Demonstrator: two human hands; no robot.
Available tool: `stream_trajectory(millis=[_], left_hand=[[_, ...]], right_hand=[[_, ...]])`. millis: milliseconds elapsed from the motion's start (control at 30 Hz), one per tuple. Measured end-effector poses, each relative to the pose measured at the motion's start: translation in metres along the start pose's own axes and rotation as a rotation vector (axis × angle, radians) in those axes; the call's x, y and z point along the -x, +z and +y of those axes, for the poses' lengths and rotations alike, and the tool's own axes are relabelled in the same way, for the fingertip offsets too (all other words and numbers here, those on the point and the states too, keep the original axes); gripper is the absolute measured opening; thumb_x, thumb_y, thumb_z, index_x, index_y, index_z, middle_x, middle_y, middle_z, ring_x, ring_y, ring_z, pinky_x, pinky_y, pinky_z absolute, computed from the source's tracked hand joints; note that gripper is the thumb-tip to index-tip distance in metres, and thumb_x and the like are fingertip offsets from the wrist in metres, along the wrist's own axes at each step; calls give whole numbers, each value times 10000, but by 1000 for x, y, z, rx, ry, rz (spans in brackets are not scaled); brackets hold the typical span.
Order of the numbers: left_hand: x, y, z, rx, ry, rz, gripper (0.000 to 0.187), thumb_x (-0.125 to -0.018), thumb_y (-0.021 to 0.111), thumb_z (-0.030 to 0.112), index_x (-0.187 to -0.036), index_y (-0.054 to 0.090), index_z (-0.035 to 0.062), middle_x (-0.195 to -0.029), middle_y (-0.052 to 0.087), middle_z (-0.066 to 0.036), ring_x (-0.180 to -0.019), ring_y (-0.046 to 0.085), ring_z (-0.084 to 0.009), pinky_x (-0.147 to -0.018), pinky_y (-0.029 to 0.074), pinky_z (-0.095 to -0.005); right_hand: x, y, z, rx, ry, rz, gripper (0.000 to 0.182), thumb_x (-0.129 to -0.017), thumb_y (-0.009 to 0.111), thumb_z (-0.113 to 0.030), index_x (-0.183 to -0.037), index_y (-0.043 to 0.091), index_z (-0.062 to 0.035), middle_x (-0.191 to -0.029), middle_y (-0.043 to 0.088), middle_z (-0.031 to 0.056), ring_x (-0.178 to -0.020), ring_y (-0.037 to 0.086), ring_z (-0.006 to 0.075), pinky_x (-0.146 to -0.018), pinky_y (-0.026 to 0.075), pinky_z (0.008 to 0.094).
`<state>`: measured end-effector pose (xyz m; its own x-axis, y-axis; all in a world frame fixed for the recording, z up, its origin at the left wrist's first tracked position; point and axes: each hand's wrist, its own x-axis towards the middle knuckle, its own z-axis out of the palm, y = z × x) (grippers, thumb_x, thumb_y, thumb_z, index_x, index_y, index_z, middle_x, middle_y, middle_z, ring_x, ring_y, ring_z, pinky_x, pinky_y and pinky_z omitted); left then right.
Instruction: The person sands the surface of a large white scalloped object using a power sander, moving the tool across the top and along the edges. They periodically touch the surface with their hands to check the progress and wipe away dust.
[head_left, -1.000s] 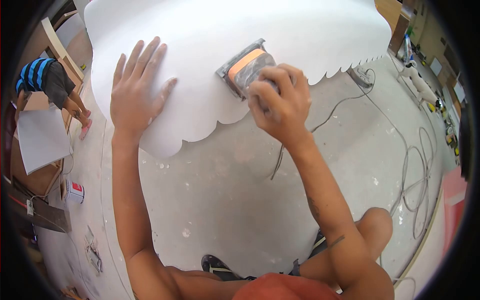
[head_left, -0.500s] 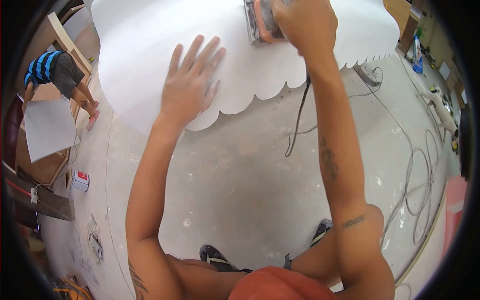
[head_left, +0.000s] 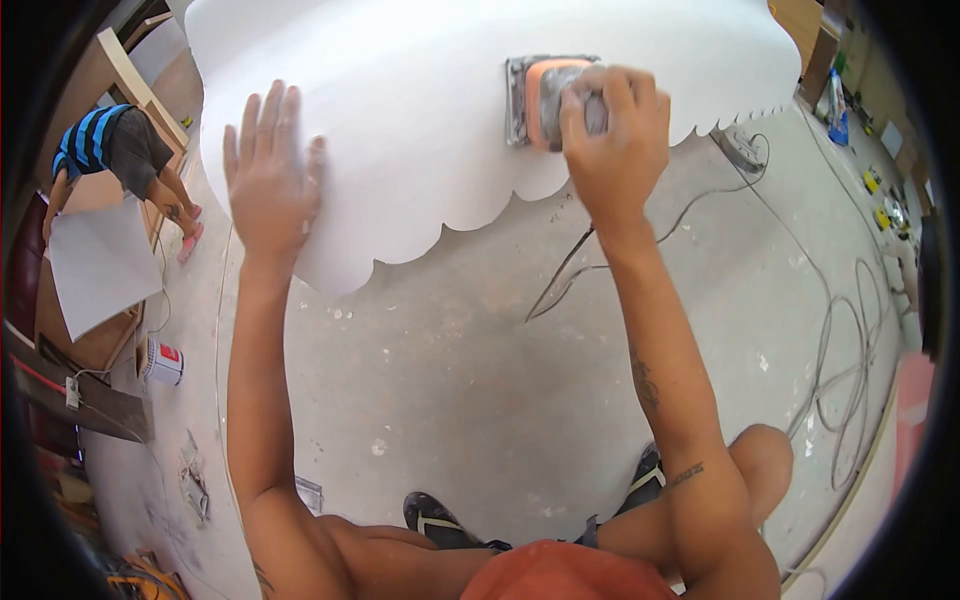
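The right hand's [head_left: 618, 150] fingers are curled and closed around the rounded grey grip of a dusty orange-and-grey handheld sander [head_left: 542, 100]; they are slightly blurred. The sander's square base lies at about ten o'clock from these fingers, on a large, white, gently curved sheet [head_left: 400, 120] with a scalloped lower edge.

The left hand [head_left: 270, 195] lies palm down on the same sheet near its left end, its fingers extended toward twelve o'clock with small gaps between them and the thumb held out to the side. The sander is between two and three o'clock from this hand, well apart from it.

A thin dark cord [head_left: 562, 270] loops over the grey floor [head_left: 450, 380] at about seven o'clock from the right hand. Between three and four o'clock from the sander, a round grey object [head_left: 738, 152] sits just beside the sheet's toothed edge. Loose grey cable loops [head_left: 848, 385] lie between four and five o'clock from the right hand. A white bucket with a red label [head_left: 165, 363] stands around seven o'clock from the left hand; at ten o'clock, another person [head_left: 135, 145] bends over a white panel [head_left: 105, 265].
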<state>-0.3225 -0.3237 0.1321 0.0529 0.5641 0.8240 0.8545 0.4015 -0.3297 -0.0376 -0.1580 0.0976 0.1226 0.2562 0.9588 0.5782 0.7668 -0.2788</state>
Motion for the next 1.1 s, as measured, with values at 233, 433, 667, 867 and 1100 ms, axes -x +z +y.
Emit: stream_trajectory(millis=[233, 433, 667, 867, 1100], left_hand=[[3, -4, 44, 158, 152, -18, 664, -983, 660, 305, -1591, 436, 158, -1650, 420, -30, -1549, 337, -263, -1286, 223, -503], [17, -8, 89, 745, 65, 95, 839, -833, 814, 232, -1551, 431, 28, -1601, 454, -139, -1536, 352, -320, -1258, 284, -506], [37, -40, 154, 982, -195, 135, 941, -819, 843, 249, -1562, 325, -9, -1592, 337, -247, -1481, 305, -465, -1192, 312, -537], [63, -33, 147, 945, -464, 171, 821, -842, 838, 246, -1499, 404, 13, -1446, 479, -187, -1355, 458, -405, -1109, 419, -470], [87, -40, 106, 647, -502, 254, 890, -927, 751, 235, -1589, 201, 9, -1580, 324, -236, -1511, 306, -420, -1212, 381, -481]], right_hand=[[-97, 6, -49, 27, -62, -206, 160, -857, 687, -199, -949, 714, -70, -993, 678, 148, -970, 647, 366, -862, 533, 457], [-82, 7, -94, -49, -31, -245, 189, -907, 653, -222, -923, 704, -40, -975, 672, 164, -969, 643, 370, -862, 528, 467], [-36, 10, -143, -223, -60, -246, 146, -873, 630, -190, -958, 726, -121, -1045, 676, 41, -978, 604, 306, -832, 501, 468], [3, 3, -187, -457, -67, -230, 141, -874, 606, -103, -950, 723, -119, -1046, 671, 30, -1032, 563, 304, -878, 475, 440], [24, -5, -224, -758, -182, -448, 211, -928, 549, -73, -1092, 681, -58, -1237, 661, 123, -1159, 513, 307, -1031, 407, 405]])
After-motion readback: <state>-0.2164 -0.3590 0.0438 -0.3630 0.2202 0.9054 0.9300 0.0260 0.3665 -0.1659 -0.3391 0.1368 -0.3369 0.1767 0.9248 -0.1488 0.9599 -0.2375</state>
